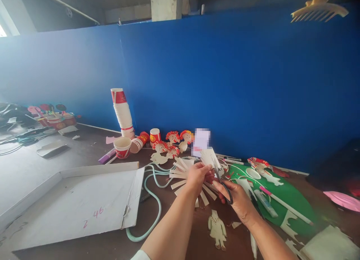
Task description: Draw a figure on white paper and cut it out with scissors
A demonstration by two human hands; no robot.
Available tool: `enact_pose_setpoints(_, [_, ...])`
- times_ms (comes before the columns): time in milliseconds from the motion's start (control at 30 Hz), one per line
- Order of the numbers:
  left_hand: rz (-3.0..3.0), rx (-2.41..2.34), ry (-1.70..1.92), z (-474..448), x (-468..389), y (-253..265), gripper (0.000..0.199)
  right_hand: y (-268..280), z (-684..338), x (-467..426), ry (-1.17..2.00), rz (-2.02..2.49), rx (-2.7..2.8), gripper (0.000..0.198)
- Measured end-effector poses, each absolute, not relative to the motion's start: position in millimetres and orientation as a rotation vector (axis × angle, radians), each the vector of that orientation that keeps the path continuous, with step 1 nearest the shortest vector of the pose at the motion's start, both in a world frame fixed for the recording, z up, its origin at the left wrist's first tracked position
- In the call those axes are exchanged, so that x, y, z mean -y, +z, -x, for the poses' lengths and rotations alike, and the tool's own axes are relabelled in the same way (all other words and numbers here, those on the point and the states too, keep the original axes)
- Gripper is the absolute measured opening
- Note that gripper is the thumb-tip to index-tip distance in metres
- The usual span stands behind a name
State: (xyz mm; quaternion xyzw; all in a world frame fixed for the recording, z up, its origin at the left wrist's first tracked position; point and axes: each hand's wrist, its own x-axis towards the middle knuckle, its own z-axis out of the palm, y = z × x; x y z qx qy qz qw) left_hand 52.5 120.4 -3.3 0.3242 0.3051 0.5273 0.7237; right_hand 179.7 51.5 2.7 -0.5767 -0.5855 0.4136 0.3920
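My left hand (197,174) pinches a piece of white paper (208,157) above the table. In my right hand (238,200) is a pair of scissors (230,195) with dark handles, its blades up against the paper's right side. Whether the blades are open cannot be made out. Below both hands, white paper strips (177,173) fan outward like rays, their centre hidden by my left hand. Closer to me lies a pale paper cutout figure (217,230) shaped like a body with arms and legs.
Left stands a shallow white cardboard box (98,200), beside a pale blue cord (157,203). Behind are stacked paper cups (123,115) and red-fringed paper figures (160,149). Right, a green sheet (295,200) bears a pink-and-white marker (287,206) and glue tube (266,203). A blue partition (225,76) closes the back.
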Motion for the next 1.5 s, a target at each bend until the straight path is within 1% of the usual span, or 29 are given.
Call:
enact_pose_setpoints(67, [-0.713,-0.679,1.165,-52.7,-121.3,-5.1,0.031,3.1,-179.4,-51.2,1.001,1.476,1.508,0.036])
enact_pose_setpoints(167, [-0.705,-0.684,1.164,-53.1,-122.3,-6.8,0.031,3.1,-179.0,-50.9,0.964,1.482,1.525,0.036])
enact_pose_setpoints(333, [-0.714,-0.682,1.164,-52.9,-121.8,-6.2,0.033,1.0,-179.8,-51.8,0.981,1.498,1.533,0.033])
enact_pose_setpoints(533, [-0.683,-0.729,1.155,-52.5,-119.4,-0.6,0.028,-0.5,-182.0,-52.9,1.053,1.492,1.485,0.026])
enact_pose_setpoints(667, [-0.682,-0.746,1.154,-53.4,-119.2,0.9,0.025,4.1,-180.4,-51.7,1.021,1.503,1.497,0.028])
enact_pose_setpoints(767, [-0.673,-0.758,1.163,-54.6,-119.6,-0.1,0.026,6.3,-178.6,-51.1,1.013,1.501,1.483,0.029])
enact_pose_setpoints(1200, [-0.704,-0.744,1.191,-59.0,-117.5,-1.5,0.024,6.5,-176.3,-50.4,1.047,1.496,1.473,0.022])
enact_pose_setpoints(1500, [-0.741,-0.758,1.183,-60.6,-119.8,-4.2,0.022,12.7,-169.7,-46.7,0.928,1.546,1.437,0.03])
